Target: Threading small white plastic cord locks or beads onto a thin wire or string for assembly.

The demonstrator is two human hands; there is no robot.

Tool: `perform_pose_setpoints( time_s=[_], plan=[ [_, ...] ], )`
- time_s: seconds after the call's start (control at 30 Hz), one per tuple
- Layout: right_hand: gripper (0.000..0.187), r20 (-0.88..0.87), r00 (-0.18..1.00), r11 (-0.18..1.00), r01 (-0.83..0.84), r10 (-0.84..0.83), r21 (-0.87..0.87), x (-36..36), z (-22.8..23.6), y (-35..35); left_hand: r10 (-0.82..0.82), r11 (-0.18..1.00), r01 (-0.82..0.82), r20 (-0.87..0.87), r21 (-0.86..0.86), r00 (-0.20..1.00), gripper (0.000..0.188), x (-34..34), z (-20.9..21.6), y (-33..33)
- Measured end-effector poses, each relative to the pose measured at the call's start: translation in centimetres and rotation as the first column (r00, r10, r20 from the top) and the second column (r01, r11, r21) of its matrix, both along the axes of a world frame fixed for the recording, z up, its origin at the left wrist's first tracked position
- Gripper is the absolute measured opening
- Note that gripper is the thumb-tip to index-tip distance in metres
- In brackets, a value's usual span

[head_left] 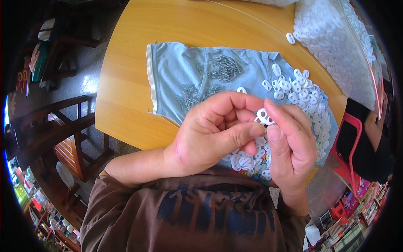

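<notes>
Between my two hands, above the near right part of the table, is a white plastic piece with several holes. My left hand is closed, pinching its left side between thumb and forefinger. On the other side, the thumb and forefinger of my right hand press against it. Fingertips cover part of the piece, so its full shape is hidden. Beneath the hands lies a light blue cloth. It bears small metal coils that look like springs and a heap of similar white oval pieces.
The yellow wooden table curves at its edges. At its far right stands a large clear bag full of white pieces, with one loose piece beside it. Wooden chairs stand left; a red plastic chair and another person are right.
</notes>
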State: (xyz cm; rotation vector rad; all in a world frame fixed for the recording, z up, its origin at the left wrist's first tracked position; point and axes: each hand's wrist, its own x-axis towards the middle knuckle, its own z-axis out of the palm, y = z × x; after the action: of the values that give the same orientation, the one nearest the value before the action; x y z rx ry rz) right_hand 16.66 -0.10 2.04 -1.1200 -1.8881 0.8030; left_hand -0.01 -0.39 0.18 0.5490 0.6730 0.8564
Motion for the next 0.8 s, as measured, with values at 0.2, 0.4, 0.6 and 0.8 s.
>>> perform_pose_setpoints(
  time_s=[0.2, 0.4, 0.6, 0.8],
  plan=[
    [0.025, -0.061, 0.998, 0.999, -0.01, 0.007, -0.044, 0.3, 0.0, -0.2, -0.027, 0.999, 0.025, 0.045, 0.03, 0.999, 0.034, 0.1, 0.3, -0.3],
    [0.025, -0.047, 0.999, 0.999, -0.025, 0.023, -0.036, 0.4, 0.3, -0.2, -0.033, 0.996, 0.032, 0.011, 0.084, 0.999, 0.034, 0.1, 0.3, -0.4],
    [0.029, -0.035, 0.998, 0.998, -0.062, 0.061, -0.018, 0.5, 0.4, -0.1, -0.041, 0.994, 0.043, -0.023, 0.104, 0.999, 0.034, 0.2, 0.4, -0.6],
    [0.032, 0.004, 0.993, 0.992, -0.118, 0.118, 0.041, 0.7, -0.1, 0.1, 0.011, 0.995, -0.013, 0.015, 0.1, 1.0, 0.033, 0.4, 0.2, -1.0]
  ],
)
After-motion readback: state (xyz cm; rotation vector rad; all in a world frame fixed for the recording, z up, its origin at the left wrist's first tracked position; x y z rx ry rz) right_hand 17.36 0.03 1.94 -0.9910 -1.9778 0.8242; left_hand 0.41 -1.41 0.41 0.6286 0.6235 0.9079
